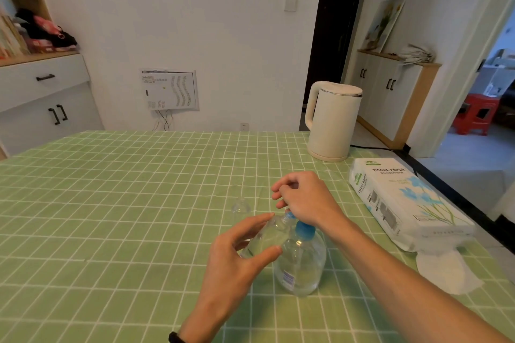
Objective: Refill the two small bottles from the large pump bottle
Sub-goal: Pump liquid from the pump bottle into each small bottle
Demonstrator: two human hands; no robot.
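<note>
A large clear pump bottle (302,262) with a blue collar stands on the green checked tablecloth (111,203). My left hand (237,253) grips a small clear bottle (267,237), tilted with its neck toward the pump. My right hand (302,198) sits curled over the blue pump head, which it mostly hides. A small clear cap (241,206) lies on the cloth just beyond the bottles. I see only one small bottle.
A cream electric kettle (333,122) stands at the far right of the table with its cord trailing off. A tissue paper pack (404,200) lies to the right, and a loose white tissue (446,273) sits in front of it.
</note>
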